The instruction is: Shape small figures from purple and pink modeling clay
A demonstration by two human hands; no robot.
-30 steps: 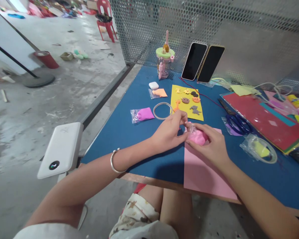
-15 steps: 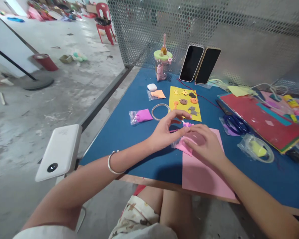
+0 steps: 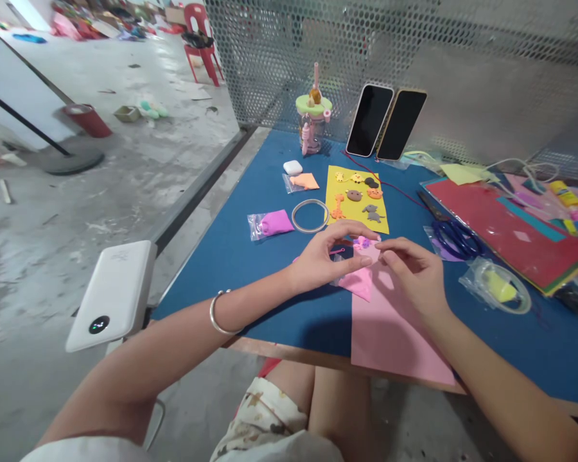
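Note:
My left hand [image 3: 325, 260] hovers over the blue table mat [image 3: 231, 256] in an open C shape, its thumb resting on a clear bag of pink clay [image 3: 359, 283]. That bag lies at the near left corner of a pink sheet [image 3: 395, 333]. My right hand [image 3: 414, 273] is over the sheet, fingertips pinched together close to the left index finger; what they pinch is too small to make out. Between both hands a small pink clay piece [image 3: 362, 242] lies on the mat.
Behind my hands lie a yellow sheet [image 3: 356, 222] with several clay animals, a thin ring [image 3: 293, 218], a magenta clay bag [image 3: 274, 223] and an orange one [image 3: 303, 181]. Two phones [image 3: 370, 120] lean on the mesh wall. Scissors [image 3: 455, 237] and coloured sheets [image 3: 505, 231] lie right; a power bank [image 3: 113, 295] left.
The pink clay bag went from my raised hands down onto the sheet. My right hand has lifted off it and pinched its fingertips; my left fingers have spread.

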